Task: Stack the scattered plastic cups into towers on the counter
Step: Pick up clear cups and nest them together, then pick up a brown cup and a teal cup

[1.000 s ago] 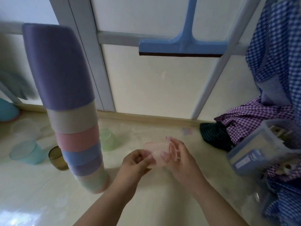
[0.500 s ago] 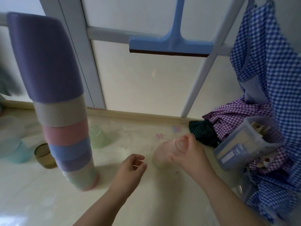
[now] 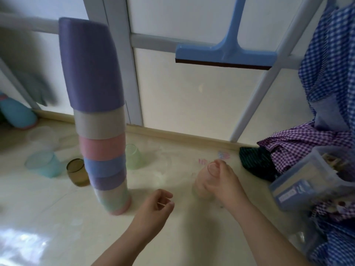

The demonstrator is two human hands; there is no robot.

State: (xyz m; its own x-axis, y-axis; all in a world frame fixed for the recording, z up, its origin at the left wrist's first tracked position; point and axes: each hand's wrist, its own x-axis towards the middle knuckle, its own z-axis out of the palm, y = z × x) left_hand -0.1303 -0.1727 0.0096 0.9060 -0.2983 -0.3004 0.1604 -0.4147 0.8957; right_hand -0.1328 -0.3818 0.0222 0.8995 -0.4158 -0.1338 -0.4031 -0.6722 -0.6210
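Since a second ago, your hands have parted: both were holding a pale pink cup (image 3: 201,182) in front of you, and now only your right hand (image 3: 223,179) grips it, fingers curled over its upturned base. It appears to be set upside down on the counter (image 3: 172,237), well to the right of the tall tower (image 3: 98,116). Your left hand (image 3: 155,205) has let go and hovers above the counter between tower and cup, fingers loosely curled, holding nothing. This looks like the start of a second tower rather than an addition to the first.

To the left, the tall tower of upside-down cups rises in purple, grey, pink and blue bands, leaning slightly. Loose cups remain: a green cup (image 3: 133,157) just behind the tower, an amber cup (image 3: 76,172) beside it, a teal cup (image 3: 45,164) farther left.

Hard to tell: whether the pink cup's rim is fully down, since it is translucent and blurred. The bottom cups of the tower blend together. At the right edge, checked cloth (image 3: 330,77) and a clear box (image 3: 305,179) are cut off.
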